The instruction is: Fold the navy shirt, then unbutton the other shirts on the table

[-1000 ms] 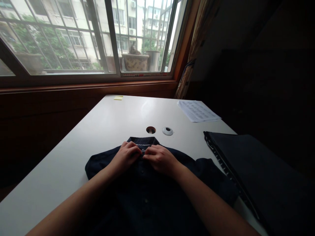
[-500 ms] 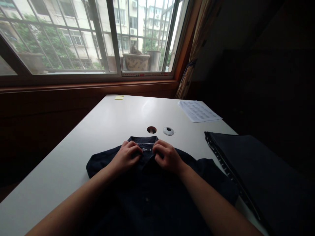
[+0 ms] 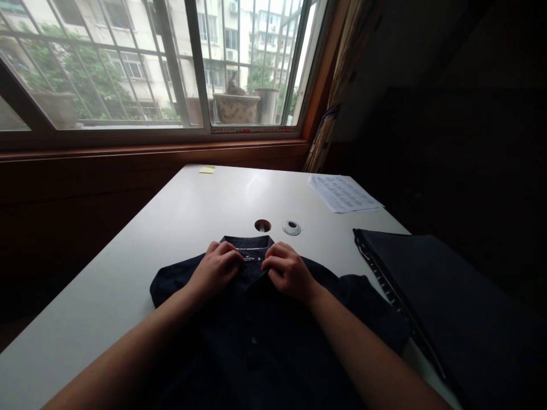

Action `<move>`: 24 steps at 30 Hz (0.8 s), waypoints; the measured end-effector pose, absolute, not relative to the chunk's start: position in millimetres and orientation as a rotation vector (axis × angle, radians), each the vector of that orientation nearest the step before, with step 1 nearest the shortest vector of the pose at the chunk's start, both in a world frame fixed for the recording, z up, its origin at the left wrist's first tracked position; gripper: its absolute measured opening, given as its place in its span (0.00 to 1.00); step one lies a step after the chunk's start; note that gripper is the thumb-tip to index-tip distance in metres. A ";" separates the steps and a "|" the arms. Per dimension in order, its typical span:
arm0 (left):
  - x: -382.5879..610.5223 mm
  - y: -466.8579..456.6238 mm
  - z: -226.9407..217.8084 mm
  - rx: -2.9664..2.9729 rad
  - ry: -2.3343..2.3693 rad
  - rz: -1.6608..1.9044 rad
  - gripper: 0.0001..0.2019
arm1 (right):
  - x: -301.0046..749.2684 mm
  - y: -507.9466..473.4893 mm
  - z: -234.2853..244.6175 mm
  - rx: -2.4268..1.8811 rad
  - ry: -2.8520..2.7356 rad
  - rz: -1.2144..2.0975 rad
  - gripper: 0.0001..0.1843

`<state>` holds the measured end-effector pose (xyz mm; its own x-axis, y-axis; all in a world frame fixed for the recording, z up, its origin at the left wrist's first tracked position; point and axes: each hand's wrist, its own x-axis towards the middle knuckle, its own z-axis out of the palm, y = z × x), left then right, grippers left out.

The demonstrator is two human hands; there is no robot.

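Note:
A dark navy shirt (image 3: 252,324) lies front side up on the white table (image 3: 141,245), its collar towards the window. The collar band's inside and a small neck label (image 3: 250,258) show between my hands. My left hand (image 3: 217,267) is closed on the left side of the collar. On the other side my right hand (image 3: 288,270) pinches the right collar flap, whose pointed corner stands out below the fingers. The fingertips of both hands are partly hidden in the dark cloth.
A dark folded item with a lacing-like edge (image 3: 427,279) lies at the right. Beyond the collar are a round cable hole (image 3: 262,225) and its loose cap (image 3: 291,228). Printed sheets (image 3: 344,193) and a yellow sticky note (image 3: 207,169) lie towards the far edge, below the window.
Both hands have shifted very slightly to the left, still at the collar. The right collar flap looks a little more lifted. The other things stay where they were.

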<state>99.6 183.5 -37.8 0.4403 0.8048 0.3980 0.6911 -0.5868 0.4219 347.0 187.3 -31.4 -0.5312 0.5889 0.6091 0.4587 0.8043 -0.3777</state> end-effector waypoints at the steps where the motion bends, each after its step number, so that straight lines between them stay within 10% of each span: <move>1: 99.4 183.6 -37.9 2.509 1.323 0.851 0.08 | 346.7 187.0 -31.1 -0.770 -2.226 0.218 0.11; 24: 96.8 177.7 -23.4 2.524 1.136 0.624 0.24 | 346.2 178.9 -24.1 -0.722 -2.118 0.212 0.12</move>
<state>96.8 177.7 -23.4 0.5924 0.7618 0.2622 0.6302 -0.6409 0.4383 346.2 178.9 -24.1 -0.4586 0.5658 0.6853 0.4185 0.8177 -0.3952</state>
